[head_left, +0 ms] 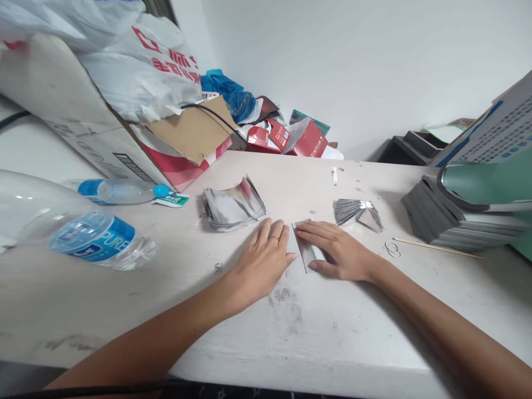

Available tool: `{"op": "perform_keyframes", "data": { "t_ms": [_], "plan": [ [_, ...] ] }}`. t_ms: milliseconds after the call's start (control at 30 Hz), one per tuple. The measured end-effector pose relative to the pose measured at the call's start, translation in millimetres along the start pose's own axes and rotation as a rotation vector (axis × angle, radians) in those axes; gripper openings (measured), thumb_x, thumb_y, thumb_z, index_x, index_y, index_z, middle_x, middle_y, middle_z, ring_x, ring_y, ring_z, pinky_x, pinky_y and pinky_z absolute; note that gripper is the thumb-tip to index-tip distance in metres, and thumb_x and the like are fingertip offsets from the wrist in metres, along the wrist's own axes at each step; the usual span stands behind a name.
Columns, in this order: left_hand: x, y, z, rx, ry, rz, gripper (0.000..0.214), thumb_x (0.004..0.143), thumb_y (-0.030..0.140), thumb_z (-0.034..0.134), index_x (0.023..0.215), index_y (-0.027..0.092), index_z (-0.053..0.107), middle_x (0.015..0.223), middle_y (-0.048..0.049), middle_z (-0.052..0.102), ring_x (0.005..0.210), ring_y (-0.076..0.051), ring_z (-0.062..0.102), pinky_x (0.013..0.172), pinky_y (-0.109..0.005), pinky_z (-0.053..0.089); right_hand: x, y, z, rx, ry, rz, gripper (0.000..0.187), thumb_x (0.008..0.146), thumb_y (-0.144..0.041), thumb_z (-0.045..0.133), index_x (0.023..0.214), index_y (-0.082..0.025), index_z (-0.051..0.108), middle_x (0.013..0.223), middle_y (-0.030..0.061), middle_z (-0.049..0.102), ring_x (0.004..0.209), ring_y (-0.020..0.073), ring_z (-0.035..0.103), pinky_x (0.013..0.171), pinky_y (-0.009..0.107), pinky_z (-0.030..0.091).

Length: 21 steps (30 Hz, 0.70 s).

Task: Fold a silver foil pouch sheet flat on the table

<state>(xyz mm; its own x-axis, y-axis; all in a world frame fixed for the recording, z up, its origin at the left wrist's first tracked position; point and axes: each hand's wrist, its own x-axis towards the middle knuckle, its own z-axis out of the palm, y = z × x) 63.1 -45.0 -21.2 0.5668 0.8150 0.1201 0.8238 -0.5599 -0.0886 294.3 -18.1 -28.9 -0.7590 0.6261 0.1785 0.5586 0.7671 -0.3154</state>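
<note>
My left hand (262, 259) lies flat on the white table (291, 327), fingers stretched out and together, a ring on one finger. Its fingertips reach the left edge of a small silver foil sheet (305, 254). My right hand (338, 250) rests on that same sheet, fingers extended and pressing it flat against the table. A curved stack of silver sheets (233, 209) sits just beyond my left hand. A fanned bundle of folded silver pieces (357, 212) lies beyond my right hand.
Two plastic water bottles (89, 235) lie at the left beside a cardboard box (83, 116) with white bags. Red cartons (291, 138) pile at the back. Dark grey stacked trays (444, 216), a thin wooden stick (436, 247) and rubber bands (393, 249) sit at the right.
</note>
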Motion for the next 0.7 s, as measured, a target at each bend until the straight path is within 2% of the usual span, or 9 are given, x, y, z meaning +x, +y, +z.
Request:
{"op": "perform_keyframes", "data": {
  "t_ms": [500, 700],
  "plan": [
    [-0.3, -3.0, -2.4, -0.101, 0.011, -0.021, 0.052, 0.100, 0.043, 0.045, 0.140, 0.010, 0.038, 0.144, -0.0183, 0.044, 0.140, -0.037, 0.031, 0.112, -0.050, 0.032, 0.6, 2.2, -0.3, 0.009, 0.031, -0.025, 0.070, 0.090, -0.057, 0.055, 0.148, -0.022, 0.040, 0.151, 0.0111, 0.046, 0.139, 0.0285, 0.041, 0.114, 0.052, 0.033],
    [0.2, -0.8, -1.9, -0.095, 0.011, -0.015, 0.048, 0.101, 0.040, 0.044, 0.138, 0.011, 0.039, 0.142, -0.0178, 0.045, 0.139, -0.036, 0.032, 0.110, -0.049, 0.033, 1.8, -1.2, 0.1, -0.012, 0.015, -0.019, 0.067, 0.089, -0.053, 0.057, 0.147, -0.021, 0.042, 0.152, 0.0103, 0.044, 0.139, 0.0279, 0.040, 0.114, 0.051, 0.032]
  ]
}}
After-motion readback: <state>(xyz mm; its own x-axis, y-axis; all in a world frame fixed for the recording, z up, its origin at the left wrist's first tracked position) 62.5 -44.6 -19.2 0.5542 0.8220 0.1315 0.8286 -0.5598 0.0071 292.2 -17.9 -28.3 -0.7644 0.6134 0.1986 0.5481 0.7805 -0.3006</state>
